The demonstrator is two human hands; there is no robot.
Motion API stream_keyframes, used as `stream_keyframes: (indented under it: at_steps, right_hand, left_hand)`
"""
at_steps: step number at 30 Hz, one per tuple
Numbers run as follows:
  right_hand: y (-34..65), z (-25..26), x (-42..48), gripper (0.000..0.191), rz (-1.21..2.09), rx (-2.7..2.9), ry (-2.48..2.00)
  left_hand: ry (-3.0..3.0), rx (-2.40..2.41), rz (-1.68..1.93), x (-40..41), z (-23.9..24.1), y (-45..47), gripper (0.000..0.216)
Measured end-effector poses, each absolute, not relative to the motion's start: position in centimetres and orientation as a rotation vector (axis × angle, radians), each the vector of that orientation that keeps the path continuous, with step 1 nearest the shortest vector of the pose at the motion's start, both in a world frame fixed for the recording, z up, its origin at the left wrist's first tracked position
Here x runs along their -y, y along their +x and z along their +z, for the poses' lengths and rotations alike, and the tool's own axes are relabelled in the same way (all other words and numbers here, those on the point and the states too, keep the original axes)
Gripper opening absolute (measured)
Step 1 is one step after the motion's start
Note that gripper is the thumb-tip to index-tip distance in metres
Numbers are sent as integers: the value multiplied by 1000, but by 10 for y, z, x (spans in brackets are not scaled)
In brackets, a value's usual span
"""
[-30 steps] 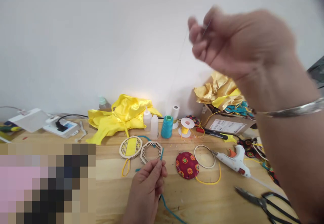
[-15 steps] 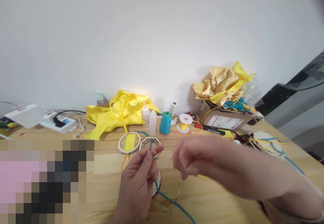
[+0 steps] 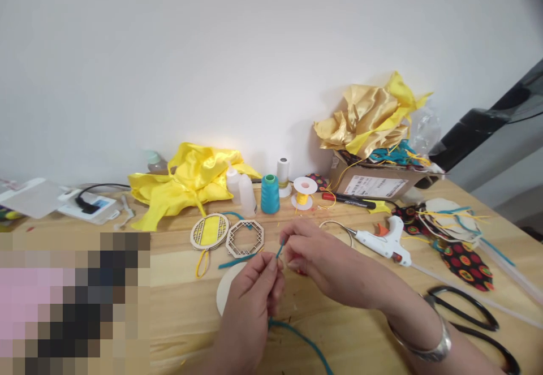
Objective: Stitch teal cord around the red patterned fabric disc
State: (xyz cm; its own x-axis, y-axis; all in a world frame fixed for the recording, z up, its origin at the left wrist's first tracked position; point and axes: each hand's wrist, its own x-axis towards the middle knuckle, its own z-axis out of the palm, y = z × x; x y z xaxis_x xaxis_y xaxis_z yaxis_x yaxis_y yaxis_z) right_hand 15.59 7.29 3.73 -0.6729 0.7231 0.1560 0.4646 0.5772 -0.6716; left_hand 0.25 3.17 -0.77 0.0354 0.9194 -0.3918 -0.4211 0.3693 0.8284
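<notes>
My left hand point(image 3: 254, 301) is closed in a pinch on a teal cord point(image 3: 303, 336), whose tail runs down over the tabletop to the front edge of the view. Just above that thumb a short end of the cord pokes up. Fingers bent, my right hand point(image 3: 316, 253) grips at this upper end; its fingertips are partly hidden. Beneath my left hand lies a pale round disc point(image 3: 224, 293), partly covered. Behind the hands are an octagonal wooden lattice frame point(image 3: 231, 245) and a round lattice piece with yellow fabric point(image 3: 210, 232).
A white glue gun point(image 3: 384, 244) and black-handled scissors point(image 3: 464, 301) lie at the right. Along the back stand a teal thread cone point(image 3: 270, 195), a yellow thread spool point(image 3: 304, 197) and yellow satin point(image 3: 186, 182). A cardboard box point(image 3: 373, 185) holds fabric scraps.
My right hand has come in from apart on the right to the cord's upper end. My left hand keeps its pinch on the cord. The view has shifted, showing the glue gun and scissors.
</notes>
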Motion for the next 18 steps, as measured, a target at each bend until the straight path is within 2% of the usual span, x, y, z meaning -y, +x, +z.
stream_keyframes:
  at_steps: [5,13,18]
  right_hand:
    - [158,29,-77,19,877,2372,-991]
    - [164,26,-80,19,836,2377,-978]
    - [165,22,-77,14,712,2447,-956]
  left_hand:
    - [480,-1110,1189,-34,-16,0,23]
    - [614,-1123,1345,-34,-15,-7,10]
    - [807,-1167,1154,-27,-21,-11,18]
